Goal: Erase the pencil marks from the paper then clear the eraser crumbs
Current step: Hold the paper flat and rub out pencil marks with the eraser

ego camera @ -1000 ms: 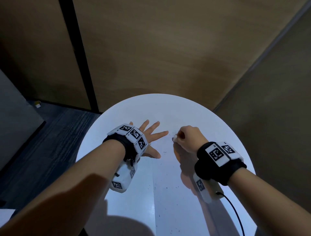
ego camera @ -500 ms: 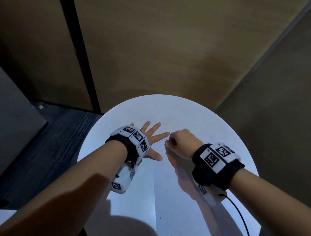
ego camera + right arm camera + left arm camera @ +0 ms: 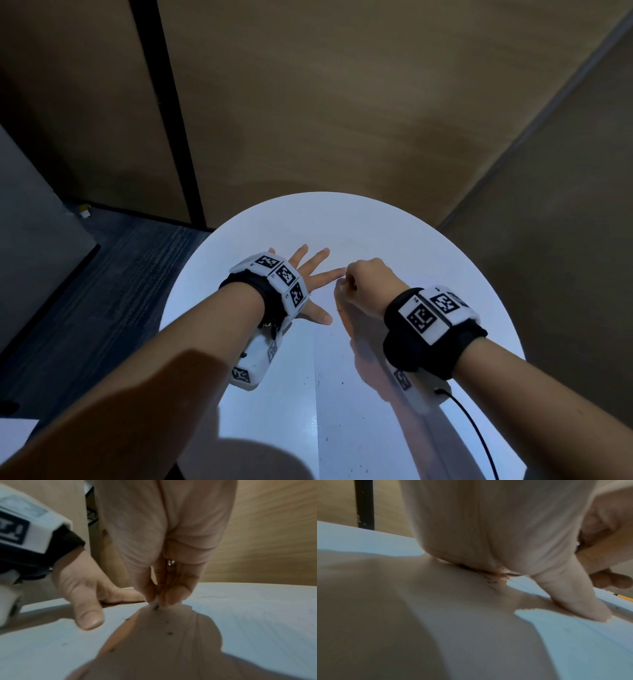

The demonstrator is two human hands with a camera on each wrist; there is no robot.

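The right hand (image 3: 368,286) has slid left since a second ago, now just beside the left index fingertip, pinching the small white eraser (image 3: 157,602) against the paper (image 3: 346,411). The left hand (image 3: 310,281) stays spread flat, pressing the sheet on the table (image 3: 342,219). Dark crumbs (image 3: 169,633) lie below the right hand.

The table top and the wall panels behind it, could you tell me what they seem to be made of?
Table top: smooth white laminate or painted board, by its glossy, mirror-like reflection of the forearms; which one is unclear.
Wall panels: wood or wood-look veneer, matte, with faint brown grain streaks.
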